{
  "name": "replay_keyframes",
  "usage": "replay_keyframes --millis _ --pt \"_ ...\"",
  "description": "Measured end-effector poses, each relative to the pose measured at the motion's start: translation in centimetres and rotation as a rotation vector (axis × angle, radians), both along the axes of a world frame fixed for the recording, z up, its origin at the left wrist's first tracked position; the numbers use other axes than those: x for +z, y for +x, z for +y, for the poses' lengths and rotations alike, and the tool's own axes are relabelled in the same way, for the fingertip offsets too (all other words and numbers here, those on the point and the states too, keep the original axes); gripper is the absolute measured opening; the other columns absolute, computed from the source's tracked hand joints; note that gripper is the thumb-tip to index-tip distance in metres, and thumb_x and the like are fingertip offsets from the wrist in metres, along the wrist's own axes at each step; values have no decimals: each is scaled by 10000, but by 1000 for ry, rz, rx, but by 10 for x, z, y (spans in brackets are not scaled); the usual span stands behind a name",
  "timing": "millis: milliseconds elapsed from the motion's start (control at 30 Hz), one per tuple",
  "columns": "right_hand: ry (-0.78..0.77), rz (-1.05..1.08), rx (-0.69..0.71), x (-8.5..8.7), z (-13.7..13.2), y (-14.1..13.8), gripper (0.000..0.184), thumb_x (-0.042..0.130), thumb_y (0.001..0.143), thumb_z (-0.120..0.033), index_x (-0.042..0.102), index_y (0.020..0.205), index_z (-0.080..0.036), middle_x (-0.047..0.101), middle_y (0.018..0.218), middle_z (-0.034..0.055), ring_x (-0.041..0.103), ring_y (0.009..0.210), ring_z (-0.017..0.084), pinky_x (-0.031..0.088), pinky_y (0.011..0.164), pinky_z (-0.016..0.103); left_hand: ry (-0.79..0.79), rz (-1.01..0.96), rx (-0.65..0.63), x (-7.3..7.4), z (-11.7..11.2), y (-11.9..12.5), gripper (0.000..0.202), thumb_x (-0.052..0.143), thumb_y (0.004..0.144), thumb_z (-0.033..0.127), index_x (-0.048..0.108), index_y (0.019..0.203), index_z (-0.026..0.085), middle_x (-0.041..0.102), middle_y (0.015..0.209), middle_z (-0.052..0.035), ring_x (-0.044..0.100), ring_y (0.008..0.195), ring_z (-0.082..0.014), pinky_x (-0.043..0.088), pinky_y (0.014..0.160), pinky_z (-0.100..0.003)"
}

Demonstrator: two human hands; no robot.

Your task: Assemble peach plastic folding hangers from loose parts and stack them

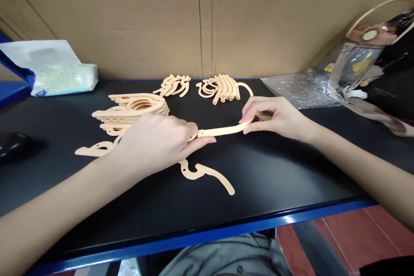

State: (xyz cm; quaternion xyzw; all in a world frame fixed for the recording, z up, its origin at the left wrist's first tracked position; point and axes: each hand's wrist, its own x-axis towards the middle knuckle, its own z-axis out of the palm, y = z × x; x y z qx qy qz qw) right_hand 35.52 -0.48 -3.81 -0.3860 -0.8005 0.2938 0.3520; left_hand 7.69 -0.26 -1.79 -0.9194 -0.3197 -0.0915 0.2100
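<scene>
Above the middle of the desk, a beige plastic folding-hanger piece (223, 131) stretches between both hands. My left hand (158, 136), back upward, is closed around its left end, with the thumb pressed from below. Fingers and thumb of my right hand (274, 112) pinch its right end. A curved hook rises behind my right fingers; whether it belongs to the held piece I cannot tell. On the desk below lies another beige hanger (215, 172), partly covered by my left hand and forearm. Left of that hand is a stack of beige hangers (132, 112).
Two small piles of loose beige parts, a left one (173, 85) and a right one (224, 88), lie at the back. A tissue pack (64, 78), a black mouse (14, 146), a clear plastic bag (297, 88) and a strapped bottle (362, 62) surround the black desk (291, 172).
</scene>
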Motion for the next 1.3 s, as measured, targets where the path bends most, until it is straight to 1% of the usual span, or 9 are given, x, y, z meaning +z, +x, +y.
replay_keyframes --millis 333,500,633,733,900,1000,1067,1167,1300 --pt "-57 -17 -10 4 -1 -1 172 799 762 -361 742 775 -199 636 799 22 502 685 144 330 584 296 247 1 -78 3 0 -2 595 353 999 494 536 534 172 481 467 -38 441 360 -164 82 419 -263" --pt "-67 -28 -25 5 -1 0 201 804 748 -384 738 787 -198 639 793 24 505 702 157 329 596 301 287 10 -115 5 -2 -2 549 405 992 465 533 549 169 488 473 -32 473 386 -167 94 422 -269" --pt "-23 -53 -40 0 2 3 222 795 756 -395 745 820 -189 627 791 20 446 652 134 307 578 294 234 -9 -143 2 2 -1 438 436 964 428 546 626 172 515 525 -28 506 451 -174 158 417 -290" --pt "3 -82 -56 -3 6 6 242 785 766 -410 746 838 -183 625 813 22 415 632 123 303 580 291 163 24 -171 1 6 0 304 404 934 285 564 702 169 535 597 -38 569 580 -215 310 455 -322" --pt "-1 -153 -64 -5 10 9 273 754 790 -444 732 859 -181 629 832 23 403 620 120 298 582 288 168 61 -243 -1 11 3 296 350 926 165 629 838 119 640 892 -134 610 913 -314 501 733 -432" --pt "-4 -202 -50 -6 10 9 287 732 808 -467 721 863 -186 634 837 25 421 646 131 303 585 283 132 21 -274 -5 13 2 303 374 889 81 658 991 98 618 1167 -177 510 1208 -375 458 962 -522" --pt "2 -224 -41 -7 10 9 294 724 814 -475 715 870 -187 628 806 19 432 652 136 313 589 280 40 9 -268 -10 13 1 366 390 838 12 653 1072 111 545 1315 -188 423 1317 -389 436 1007 -542" --pt "0 -254 -62 -7 9 8 306 729 811 -466 693 920 -183 608 713 -7 453 637 140 335 599 275 -74 5 -232 -15 14 0 411 388 831 -24 642 1105 146 450 1426 -195 484 1267 -374 496 921 -501" --pt "-61 -242 -88 -8 8 7 399 750 784 -489 641 1037 -201 682 849 10 567 744 168 404 678 281 -166 -35 -263 -18 13 0 334 359 897 26 652 1012 136 584 1280 -157 611 1058 -303 519 851 -440"
